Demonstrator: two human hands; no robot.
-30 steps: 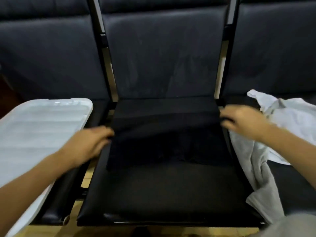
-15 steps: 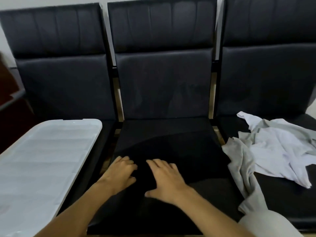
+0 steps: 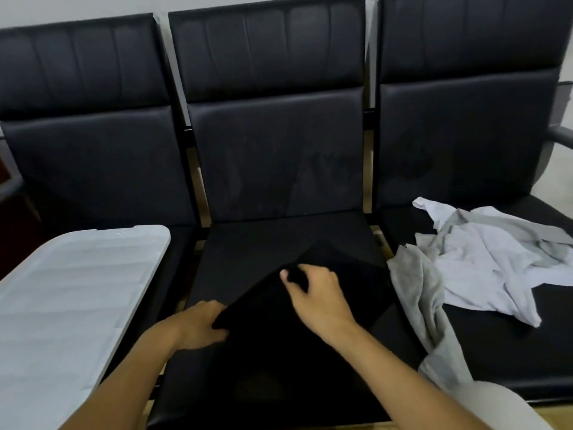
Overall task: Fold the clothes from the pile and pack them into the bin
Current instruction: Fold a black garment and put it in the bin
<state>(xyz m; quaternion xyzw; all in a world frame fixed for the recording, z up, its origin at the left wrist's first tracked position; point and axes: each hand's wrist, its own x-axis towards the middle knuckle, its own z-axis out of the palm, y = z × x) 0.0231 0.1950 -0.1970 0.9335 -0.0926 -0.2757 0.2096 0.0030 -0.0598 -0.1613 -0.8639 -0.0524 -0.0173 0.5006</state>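
Observation:
A black garment (image 3: 338, 283) lies folded on the middle seat of a row of black chairs. My left hand (image 3: 201, 324) grips its near left corner. My right hand (image 3: 316, 293) pinches its left edge higher up, and that side is lifted off the seat. On the right seat lies the pile: a white garment (image 3: 483, 265) over a grey one (image 3: 415, 293) that hangs down over the seat's front. The white bin (image 3: 71, 299) sits on the left seat with its ribbed lid on; its inside is hidden.
Three black padded chair backs (image 3: 276, 144) stand behind the seats. A grey armrest (image 3: 561, 135) sticks out at the far right. A pale rounded shape (image 3: 496, 405) fills the bottom right corner.
A second ago my hands held the black garment's two outer ends, far apart. Then both pressed flat on it at the middle. Now they grip its left edge and raise it.

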